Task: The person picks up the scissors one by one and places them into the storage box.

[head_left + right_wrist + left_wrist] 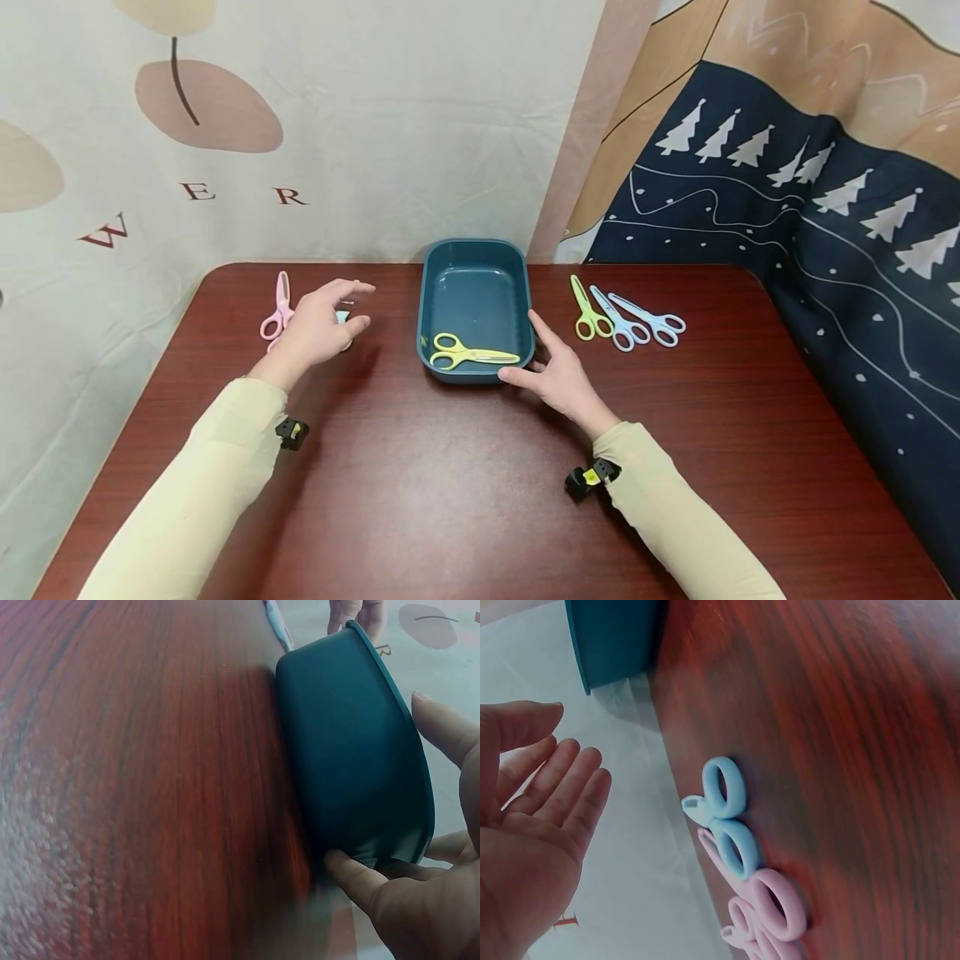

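Left hand (pixel 322 321) at frame left, grasping nothing, near pale-blue scissors (pixel 724 818), right hand (pixel 558 375) gripping teal tray (pixel 476 308) mid-frame

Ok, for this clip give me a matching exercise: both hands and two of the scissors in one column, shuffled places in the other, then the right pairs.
1. yellow scissors
2. green scissors
3. left hand
4. right hand

A. touching the tray near its near right corner
B. beside two blue scissors
C. raised over the table, holding nothing
D. lying inside the tray

Right pairs: 1-D, 2-B, 3-C, 4-A
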`<state>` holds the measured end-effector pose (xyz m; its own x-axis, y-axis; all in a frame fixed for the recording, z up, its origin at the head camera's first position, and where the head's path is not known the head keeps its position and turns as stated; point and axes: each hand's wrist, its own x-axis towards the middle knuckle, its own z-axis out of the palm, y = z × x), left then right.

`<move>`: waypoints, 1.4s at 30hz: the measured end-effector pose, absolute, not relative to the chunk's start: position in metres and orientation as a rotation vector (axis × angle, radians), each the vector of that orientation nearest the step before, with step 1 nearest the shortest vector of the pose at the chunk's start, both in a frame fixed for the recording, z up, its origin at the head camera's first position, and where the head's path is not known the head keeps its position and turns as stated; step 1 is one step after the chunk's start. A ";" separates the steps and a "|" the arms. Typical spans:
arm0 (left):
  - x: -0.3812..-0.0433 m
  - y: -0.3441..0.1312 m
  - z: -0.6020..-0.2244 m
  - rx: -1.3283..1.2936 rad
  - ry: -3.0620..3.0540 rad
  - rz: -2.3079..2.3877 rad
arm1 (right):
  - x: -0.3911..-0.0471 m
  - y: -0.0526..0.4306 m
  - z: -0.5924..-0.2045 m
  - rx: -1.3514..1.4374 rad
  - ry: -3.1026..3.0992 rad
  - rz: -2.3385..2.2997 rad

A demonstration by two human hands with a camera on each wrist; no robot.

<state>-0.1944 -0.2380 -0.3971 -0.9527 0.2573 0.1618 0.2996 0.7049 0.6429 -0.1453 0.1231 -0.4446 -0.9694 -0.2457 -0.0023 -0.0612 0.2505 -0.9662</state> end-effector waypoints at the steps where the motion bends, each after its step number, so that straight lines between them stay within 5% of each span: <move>1: -0.194 -0.240 -0.398 -0.459 -2.851 -1.087 | -0.145 0.123 -0.445 -0.291 2.365 -1.807; 42: -0.194 -0.267 -0.418 -0.241 -3.022 -0.768 | -0.145 0.120 -0.446 -0.191 2.352 -1.798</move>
